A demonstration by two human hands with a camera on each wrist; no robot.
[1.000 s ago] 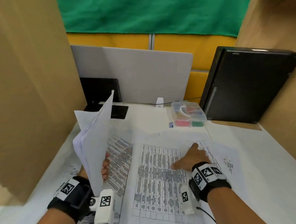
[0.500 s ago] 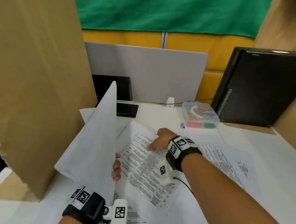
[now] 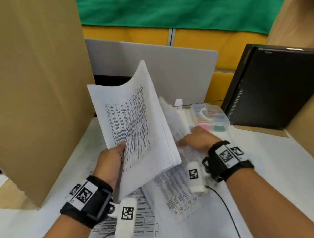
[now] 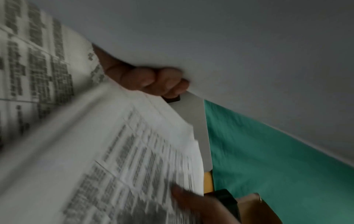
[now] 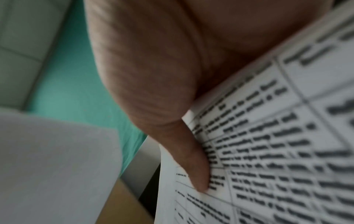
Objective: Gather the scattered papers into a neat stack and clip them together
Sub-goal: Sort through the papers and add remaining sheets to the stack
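Observation:
My left hand (image 3: 114,158) grips a sheaf of printed papers (image 3: 134,125) by its lower edge, tilted up over the left of the desk. From the left wrist camera its fingers (image 4: 153,80) are seen curled under the sheaf (image 4: 249,53). My right hand (image 3: 189,140) pinches a printed sheet (image 3: 176,185), raising its far edge beside the sheaf. The thumb (image 5: 195,166) lies on that sheet (image 5: 268,151). Further printed sheets (image 3: 143,222) lie flat near my left wrist. A clear box of coloured clips (image 3: 210,116) stands behind my right hand.
Cardboard walls (image 3: 35,94) close in the desk on the left and right. A black computer tower (image 3: 274,86) stands at the back right and a grey divider panel (image 3: 164,68) at the back. The white desk (image 3: 277,170) shows on the right.
The left hand has swung the sheaf toward the middle, printed face now showing. The right hand has lifted the sheet's edge off the desk toward the sheaf.

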